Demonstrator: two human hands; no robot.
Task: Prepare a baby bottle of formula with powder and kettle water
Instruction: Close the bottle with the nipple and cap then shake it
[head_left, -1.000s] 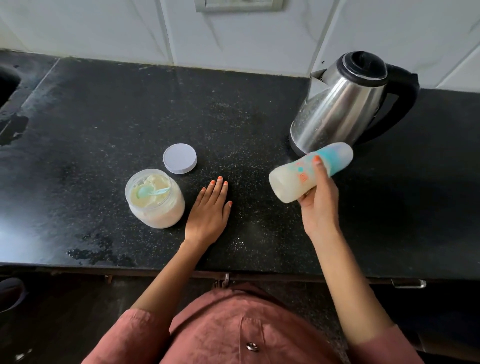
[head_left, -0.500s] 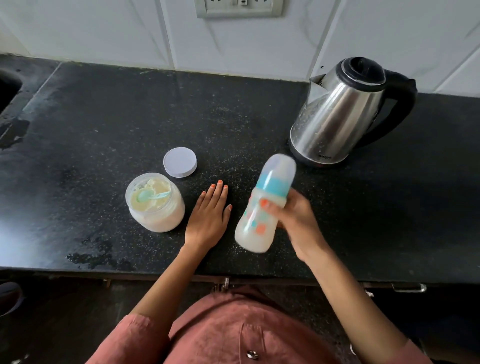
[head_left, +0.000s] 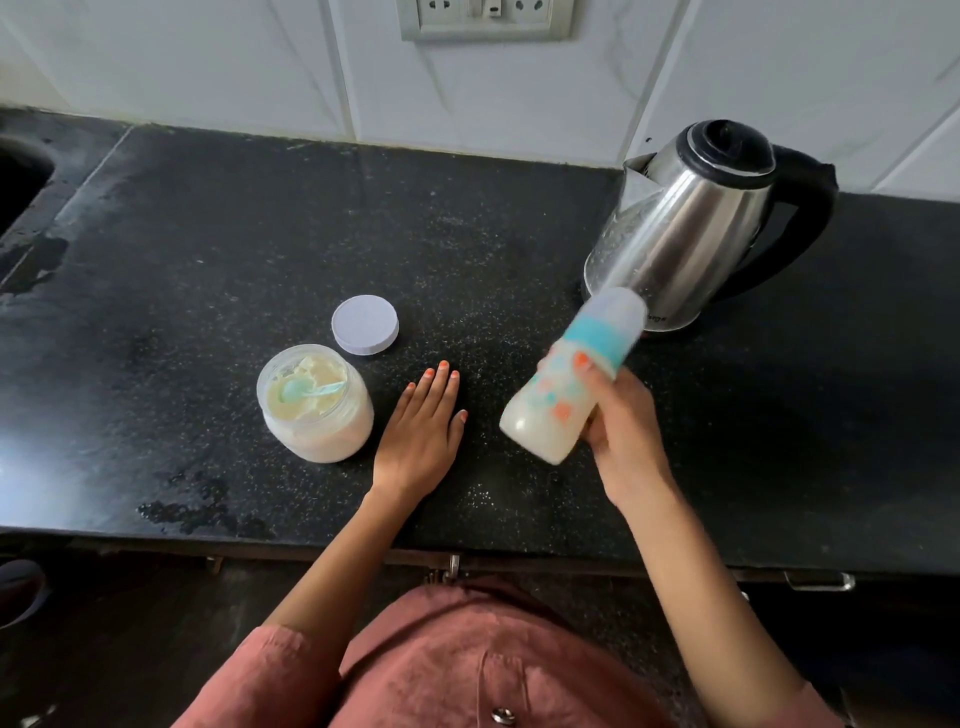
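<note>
The black countertop (head_left: 208, 234) spans the full width. Its front edge runs just ahead of the person, and a sink (head_left: 21, 176) cuts in at the far left. Bare counter lies left of the powder jar (head_left: 314, 415) and right of the kettle (head_left: 680, 228). The tiled wall behind carries a socket plate (head_left: 485, 18). A wet patch (head_left: 197, 509) sits near the front edge.

The jar stands open with a scoop (head_left: 306, 389) in the powder. Its lid (head_left: 365, 325) lies just behind it.

Left hand (head_left: 423, 431): flat on the counter, fingers straight, just beside the jar.

Right hand (head_left: 621, 431): fingers wrapped round the baby bottle (head_left: 556, 400), held in the air, capped, milky, blurred, with the cap tilted toward the kettle base.

Half a second ago the bottle was nearer the left hand and more upright. It has swung right. The left hand, jar and lid are unchanged.
</note>
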